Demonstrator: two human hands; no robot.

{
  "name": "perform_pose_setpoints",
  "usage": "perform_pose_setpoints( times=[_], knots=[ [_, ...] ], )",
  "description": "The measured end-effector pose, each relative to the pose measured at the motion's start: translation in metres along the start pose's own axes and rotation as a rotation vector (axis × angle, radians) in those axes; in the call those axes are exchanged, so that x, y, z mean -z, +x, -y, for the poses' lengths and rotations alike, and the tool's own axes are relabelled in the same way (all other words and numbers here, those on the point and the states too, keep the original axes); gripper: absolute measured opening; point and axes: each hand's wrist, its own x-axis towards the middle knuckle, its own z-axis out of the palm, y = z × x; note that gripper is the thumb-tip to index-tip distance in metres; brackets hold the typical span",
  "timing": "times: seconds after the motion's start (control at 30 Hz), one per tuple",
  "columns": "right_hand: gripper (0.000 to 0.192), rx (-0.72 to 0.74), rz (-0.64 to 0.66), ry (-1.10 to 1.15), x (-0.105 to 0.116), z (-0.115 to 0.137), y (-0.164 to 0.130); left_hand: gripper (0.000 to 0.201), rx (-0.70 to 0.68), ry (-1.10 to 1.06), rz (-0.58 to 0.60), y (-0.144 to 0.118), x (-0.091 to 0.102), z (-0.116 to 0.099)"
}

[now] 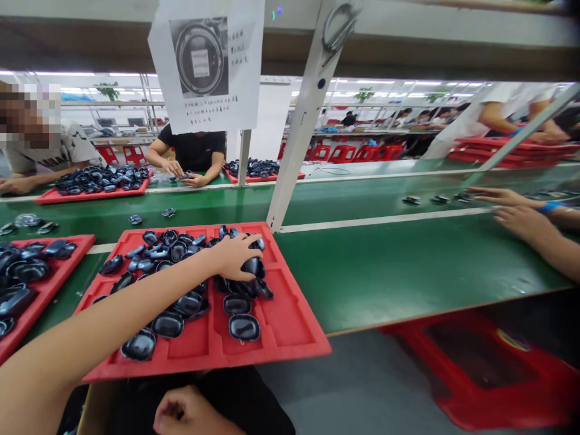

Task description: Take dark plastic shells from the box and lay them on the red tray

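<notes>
My left hand (236, 257) reaches across a red tray (290, 329) from the left. Its fingers and thumb curve around a glossy dark plastic shell (252, 267) at the tray's far right part. Around it lie many similar rounded shells, some piled, others singly, such as the shell (244, 327) nearer the front edge. Low in the view, over my dark-clothed lap, my right hand (188, 412) is loosely curled into a fist, and nothing shows in it.
Another red tray (67, 266) of shells sits at left. Behind runs a green conveyor (362, 187) with scattered parts. A white post (299, 121) rises past my tray. At right are a co-worker's hands (521, 211) and a red stool (480, 368). Other people sit opposite.
</notes>
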Motion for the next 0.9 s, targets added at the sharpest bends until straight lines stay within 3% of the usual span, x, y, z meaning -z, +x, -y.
perform_pose_setpoints(
  times=[0.23,0.37,0.47,0.6,0.67,0.7,0.77,0.83,0.87,0.9],
  knots=[
    [0.019,-0.007,0.028,-0.023,-0.002,0.005,0.002,0.062,0.017,-0.085,-0.045,-0.005,0.004,-0.001],
    [0.032,-0.053,0.030,0.003,-0.002,0.006,0.002,0.060,0.063,-0.097,-0.102,-0.020,0.012,0.005],
    [0.043,-0.034,0.034,-0.002,-0.002,0.006,0.001,0.050,0.067,-0.149,-0.192,-0.057,0.021,0.005],
    [0.046,0.028,0.010,-0.009,0.001,0.006,-0.002,0.033,0.131,-0.286,-0.427,-0.148,0.033,-0.011],
    [0.049,0.019,-0.006,-0.011,0.003,0.004,-0.002,0.023,0.278,-0.339,-0.619,-0.202,0.030,-0.020],
    [0.052,0.001,-0.011,-0.009,0.004,0.003,-0.002,0.018,0.385,-0.337,-0.777,-0.229,0.024,-0.024],
    [0.059,-0.047,-0.007,0.004,0.007,0.001,-0.001,0.016,0.626,-0.246,-1.223,-0.279,0.003,-0.028],
    [0.064,-0.083,0.025,0.017,0.010,0.000,0.003,0.022,0.846,-0.148,-1.676,-0.324,-0.033,-0.032],
    [0.065,-0.089,0.042,0.022,0.011,0.000,0.005,0.024,0.950,-0.144,-1.855,-0.345,-0.056,-0.035],
    [0.065,-0.089,0.062,0.024,0.012,-0.001,0.009,0.023,1.092,-0.233,-1.959,-0.363,-0.082,-0.040]
  ],
)
